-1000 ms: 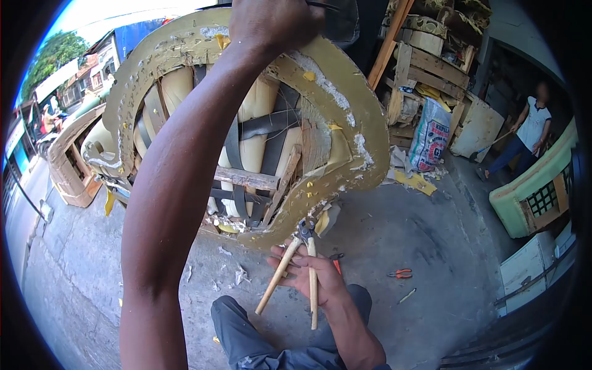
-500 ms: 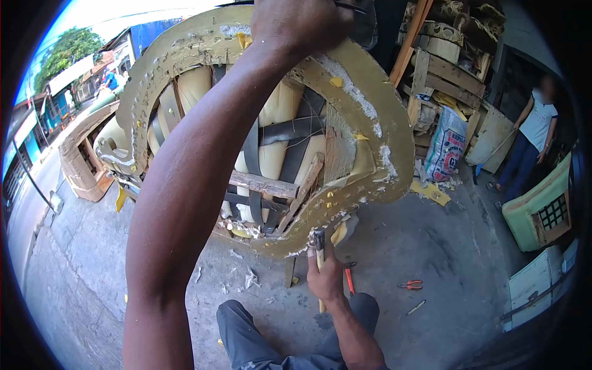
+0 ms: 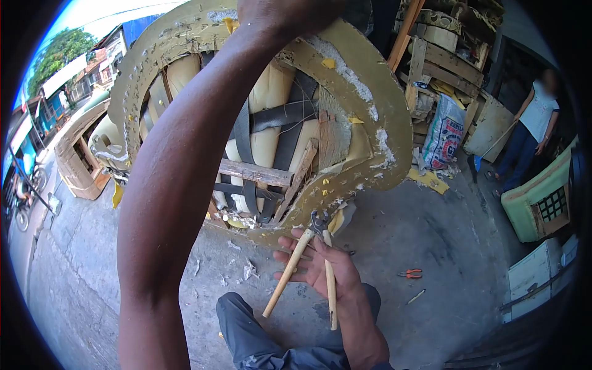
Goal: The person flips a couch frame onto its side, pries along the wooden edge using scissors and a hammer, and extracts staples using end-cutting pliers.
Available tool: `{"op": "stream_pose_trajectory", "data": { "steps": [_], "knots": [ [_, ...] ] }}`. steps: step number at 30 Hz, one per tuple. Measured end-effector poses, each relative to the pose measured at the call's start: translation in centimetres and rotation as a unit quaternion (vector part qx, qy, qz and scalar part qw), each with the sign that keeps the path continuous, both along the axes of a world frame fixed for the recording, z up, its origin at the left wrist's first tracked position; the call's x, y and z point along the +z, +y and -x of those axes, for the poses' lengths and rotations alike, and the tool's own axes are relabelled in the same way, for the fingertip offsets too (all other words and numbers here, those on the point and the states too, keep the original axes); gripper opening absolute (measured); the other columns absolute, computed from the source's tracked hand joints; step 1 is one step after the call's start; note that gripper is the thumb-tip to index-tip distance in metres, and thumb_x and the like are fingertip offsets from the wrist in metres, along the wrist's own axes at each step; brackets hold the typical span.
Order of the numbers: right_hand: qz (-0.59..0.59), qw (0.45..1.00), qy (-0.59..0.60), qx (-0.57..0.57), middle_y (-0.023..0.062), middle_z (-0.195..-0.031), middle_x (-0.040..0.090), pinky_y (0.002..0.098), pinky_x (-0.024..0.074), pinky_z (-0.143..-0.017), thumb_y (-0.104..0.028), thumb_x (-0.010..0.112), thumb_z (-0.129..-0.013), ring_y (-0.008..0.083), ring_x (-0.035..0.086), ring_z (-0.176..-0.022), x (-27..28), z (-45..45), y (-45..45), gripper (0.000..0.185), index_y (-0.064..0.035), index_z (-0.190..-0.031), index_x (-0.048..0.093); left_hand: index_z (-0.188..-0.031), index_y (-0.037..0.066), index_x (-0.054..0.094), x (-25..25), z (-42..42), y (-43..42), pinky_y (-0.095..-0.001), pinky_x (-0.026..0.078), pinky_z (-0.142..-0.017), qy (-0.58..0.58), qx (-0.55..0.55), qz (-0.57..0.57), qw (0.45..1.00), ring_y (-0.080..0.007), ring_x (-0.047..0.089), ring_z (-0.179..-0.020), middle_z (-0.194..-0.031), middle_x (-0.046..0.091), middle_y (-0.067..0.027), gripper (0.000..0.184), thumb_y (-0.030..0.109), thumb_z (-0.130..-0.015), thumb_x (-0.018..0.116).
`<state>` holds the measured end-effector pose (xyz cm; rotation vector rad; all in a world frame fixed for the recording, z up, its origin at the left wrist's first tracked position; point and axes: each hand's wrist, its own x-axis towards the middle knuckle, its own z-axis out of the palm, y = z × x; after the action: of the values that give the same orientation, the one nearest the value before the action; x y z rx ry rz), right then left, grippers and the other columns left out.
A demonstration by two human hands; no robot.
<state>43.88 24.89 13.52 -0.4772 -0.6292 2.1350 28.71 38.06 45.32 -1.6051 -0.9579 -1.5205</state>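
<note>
A stripped chair frame (image 3: 394, 117) stands tilted before me, its olive-gold border dotted with staples and bits of white padding. Dark webbing straps (image 3: 283, 115) and wooden slats (image 3: 256, 172) cross its middle. At the top, my left hand (image 3: 287, 15) lies over the frame's upper edge; its fingers are hidden and partly cut off by the view. Low in front of the frame, my right hand (image 3: 327, 265) holds pincers (image 3: 319, 225) with pale handles. The handles are spread wide, the fingers stretched out between them. The pincers' jaws are at the frame's lower edge.
Orange-handled pliers (image 3: 410, 274) and a thin pale tool (image 3: 416, 296) lie on the concrete floor to the right. A printed sack (image 3: 445, 132) leans by wooden furniture parts (image 3: 453, 71). A person (image 3: 533, 126) stands at right, near a pale green chair piece (image 3: 536, 197).
My right hand has opened from around the pincers, and their handles have swung apart. My left hand stays at the top of the frame. The view has shifted slightly.
</note>
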Motion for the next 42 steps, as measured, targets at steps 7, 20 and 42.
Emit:
{"op": "stream_pose_trajectory", "data": {
  "steps": [7, 20, 42],
  "knots": [
    [0.030, 0.997, 0.064, 0.008, 0.0227, -0.141, 0.051, 0.0736, 0.0431, -0.106, -0.038, 0.045, -0.107, 0.0445, 0.048, -0.136, 0.1, 0.9, -0.5, 0.055, 0.0001, -0.147, 0.042, -0.075, 0.003, 0.071, 0.1, 0.3, 0.2, -0.0538, 0.054, -0.075, 0.019, -0.033, -0.032, 0.999, -0.0432, 0.069, -0.072, -0.072, 0.068, -0.0228, 0.032, 0.027, -0.093, 0.060],
    [-0.242, 0.808, -0.515, -0.153, 0.0100, -0.098, 0.063, 0.0370, 0.0611, -0.065, -0.023, 0.056, -0.105, 0.0182, 0.063, -0.074, -6.9, -0.9, 2.2, 0.030, 0.0012, -0.121, 0.055, -0.074, 0.002, 0.070, 0.1, 0.5, 0.4, -0.0525, 0.054, -0.072, 0.019, -0.037, -0.049, 0.998, -0.0431, 0.069, -0.070, -0.070, 0.067, -0.0231, 0.030, 0.025, -0.090, 0.060],
    [0.044, 0.995, -0.020, -0.088, 0.0093, -0.112, 0.065, 0.0531, 0.0587, -0.090, -0.034, 0.041, -0.109, 0.0216, 0.067, -0.098, 2.4, 0.3, 0.0, 0.040, -0.0031, -0.130, 0.055, -0.076, 0.005, 0.069, 0.0, 0.5, 0.3, -0.0531, 0.055, -0.071, 0.014, -0.020, -0.003, 1.000, -0.0417, 0.069, -0.067, -0.069, 0.068, -0.0220, 0.033, 0.030, -0.095, 0.058]
  ]
}}
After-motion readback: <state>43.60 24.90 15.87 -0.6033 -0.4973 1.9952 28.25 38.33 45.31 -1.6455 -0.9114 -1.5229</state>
